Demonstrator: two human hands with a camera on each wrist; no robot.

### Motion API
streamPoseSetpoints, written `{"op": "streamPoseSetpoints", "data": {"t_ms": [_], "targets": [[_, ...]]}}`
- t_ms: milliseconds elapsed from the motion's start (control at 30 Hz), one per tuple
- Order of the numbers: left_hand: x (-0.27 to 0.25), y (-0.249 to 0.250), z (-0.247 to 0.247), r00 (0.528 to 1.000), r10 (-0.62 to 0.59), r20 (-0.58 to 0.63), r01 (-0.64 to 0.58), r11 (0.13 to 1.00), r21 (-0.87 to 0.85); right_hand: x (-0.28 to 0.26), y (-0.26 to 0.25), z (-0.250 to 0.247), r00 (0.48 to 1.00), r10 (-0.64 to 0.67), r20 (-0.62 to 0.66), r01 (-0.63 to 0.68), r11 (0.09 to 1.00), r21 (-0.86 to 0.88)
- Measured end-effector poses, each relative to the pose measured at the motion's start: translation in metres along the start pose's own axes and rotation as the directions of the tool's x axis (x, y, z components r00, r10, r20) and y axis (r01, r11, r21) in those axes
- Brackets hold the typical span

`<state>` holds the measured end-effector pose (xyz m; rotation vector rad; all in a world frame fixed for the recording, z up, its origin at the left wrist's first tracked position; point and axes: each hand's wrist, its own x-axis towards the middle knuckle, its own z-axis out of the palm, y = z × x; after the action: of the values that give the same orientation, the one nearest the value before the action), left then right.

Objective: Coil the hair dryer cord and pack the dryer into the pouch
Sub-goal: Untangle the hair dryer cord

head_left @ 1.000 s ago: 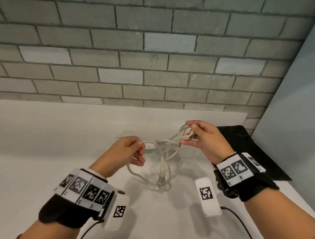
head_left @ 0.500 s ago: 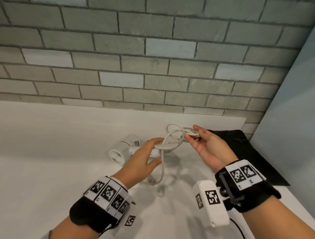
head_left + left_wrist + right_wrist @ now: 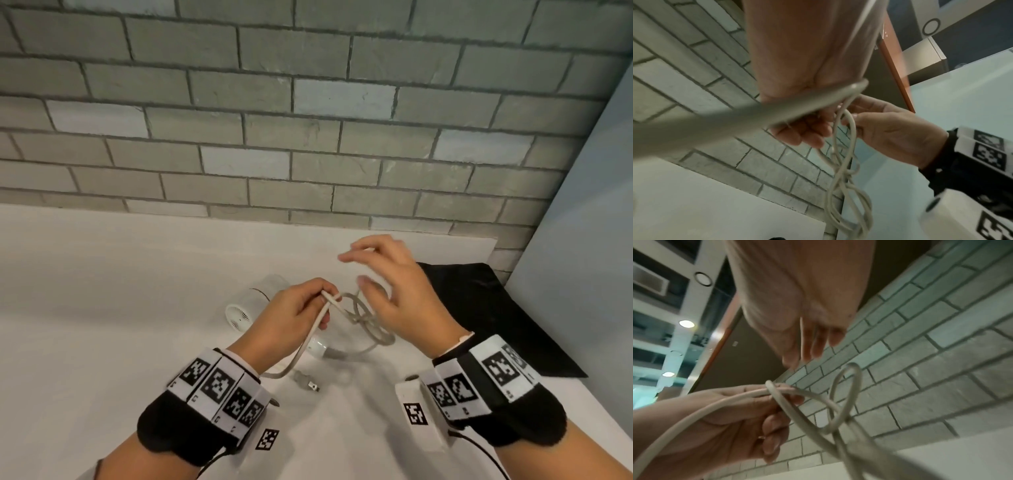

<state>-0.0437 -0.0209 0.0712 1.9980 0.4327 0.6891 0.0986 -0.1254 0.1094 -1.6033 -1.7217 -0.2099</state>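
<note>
Our right hand [image 3: 394,294] has let go of coils, fingers spread; left hand [image 3: 294,315] now pinches cord [image 3: 363,318]. Loops sag toward tabletop [image 3: 102,308]; we judge coiling unfinished, pouch [image 3: 496,308] waits.

Your white tabletop [image 3: 102,308] meets the grey brick wall. On it lie the white hair dryer [image 3: 239,313], its pronged plug [image 3: 306,382] and a flat black pouch [image 3: 493,308].

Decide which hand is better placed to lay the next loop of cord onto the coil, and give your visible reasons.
The right hand, probably: its fingers are spread beside the hanging loops. The left hand already pinches the cord and anchors it.
</note>
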Motion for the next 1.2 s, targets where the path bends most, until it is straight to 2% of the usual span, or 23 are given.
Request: {"op": "streamPoseSetpoints", "data": {"t_ms": [67,100,133,200,267,300,400,467,533,633,667,733,800,833,900,967,1000,1033,1066,1100,1133,1166,1200], "targets": [[0.0,0.003,0.001,0.997,0.071,-0.005,-0.071,0.996,0.047,0.004,-0.005,0.005,0.966,-0.034,0.256,0.044,0.999,-0.032],[0.0,0.005,0.0,0.996,0.086,-0.017,-0.085,0.995,0.049,0.005,-0.004,0.007,0.947,-0.016,0.321,0.029,0.999,-0.035],[0.0,0.007,-0.002,0.996,0.084,-0.042,-0.082,0.996,0.045,0.005,0.0,0.009,0.951,0.007,0.311,0.007,0.999,-0.042],[0.001,0.006,-0.012,0.995,0.027,-0.092,-0.027,1.0,0.002,0.004,0.013,0.005,0.985,0.108,0.137,-0.105,0.994,-0.032],[0.0,0.002,-0.025,0.993,-0.067,-0.1,0.057,0.994,-0.097,0.002,0.027,-0.005,0.971,0.233,-0.054,-0.229,0.971,0.072],[-0.001,0.001,-0.03,0.992,-0.087,-0.086,0.075,0.988,-0.132,0.002,0.03,-0.008,0.966,0.248,-0.07,-0.241,0.965,0.1],[-0.002,0.002,-0.028,0.999,-0.036,-0.023,0.033,0.993,-0.117,0.002,0.015,-0.002,0.988,0.133,0.085,-0.137,0.99,0.046],[-0.002,0.007,-0.019,1.0,0.022,0.005,-0.021,0.993,-0.119,0.002,-0.002,0.012,0.971,0.1,0.217,-0.11,0.993,0.034],[-0.003,0.01,-0.012,0.999,0.04,0.019,-0.036,0.985,-0.171,0.002,-0.009,0.022,0.955,0.103,0.277,-0.113,0.993,0.021],[-0.004,0.011,-0.015,0.999,0.009,0.053,0.003,0.974,-0.228,-0.001,-0.006,0.026,0.961,0.08,0.263,-0.052,0.993,-0.11],[-0.005,0.012,-0.019,0.997,-0.014,0.075,0.032,0.97,-0.24,-0.002,-0.002,0.026,0.973,0.081,0.217,-0.053,0.99,-0.132],[-0.006,0.011,-0.029,0.99,-0.075,0.122,0.107,0.954,-0.281,-0.002,0.009,0.02,0.988,0.156,0.019,-0.155,0.987,-0.044],[-0.007,0.008,-0.038,0.975,-0.136,0.176,0.192,0.916,-0.352,-0.001,0.022,0.012,0.924,0.353,-0.149,-0.33,0.93,0.16],[-0.007,0.007,-0.041,0.966,-0.159,0.206,0.227,0.901,-0.37,-0.002,0.028,0.009,0.869,0.467,-0.162,-0.414,0.868,0.274],[-0.007,0.004,-0.045,0.959,-0.185,0.214,0.245,0.921,-0.303,-0.004,0.034,0.007,0.745,0.657,-0.117,-0.539,0.696,0.474],[-0.008,0.003,-0.044,0.961,-0.197,0.195,0.233,0.955,-0.182,-0.005,0.036,0.006,0.616,0.788,-0.018,-0.607,0.489,0.627],[-0.009,0.002,-0.044,0.962,-0.206,0.182,0.234,0.961,-0.147,-0.006,0.038,0.006,0.567,0.823,0.032,-0.638,0.415,0.649],[-0.008,0.002,-0.044,0.961,-0.216,0.172,0.239,0.962,-0.129,-0.007,0.04,0.005,0.556,0.83,0.043,-0.671,0.418,0.613],[-0.008,0.003,-0.044,0.961,-0.229,0.156,0.248,0.961,-0.12,-0.008,0.041,0.004,0.605,0.796,0.015,-0.708,0.53,0.467],[-0.007,0.003,-0.043,0.962,-0.234,0.138,0.252,0.96,-0.123,-0.01,0.04,0.003,0.702,0.712,-0.014,-0.693,0.688,0.216],[-0.007,0.005,-0.041,0.964,-0.234,0.127,0.251,0.958,-0.14,-0.01,0.036,0.002,0.802,0.596,-0.031,-0.597,0.8,-0.066],[-0.005,0.008,-0.039,0.966,-0.228,0.12,0.246,0.956,-0.16,-0.01,0.029,0.002,0.886,0.461,-0.043,-0.453,0.845,-0.285],[-0.004,0.012,-0.036,0.967,-0.223,0.119,0.242,0.953,-0.181,-0.007,0.018,0.002,0.948,0.318,-0.033,-0.304,0.864,-0.401]]}}
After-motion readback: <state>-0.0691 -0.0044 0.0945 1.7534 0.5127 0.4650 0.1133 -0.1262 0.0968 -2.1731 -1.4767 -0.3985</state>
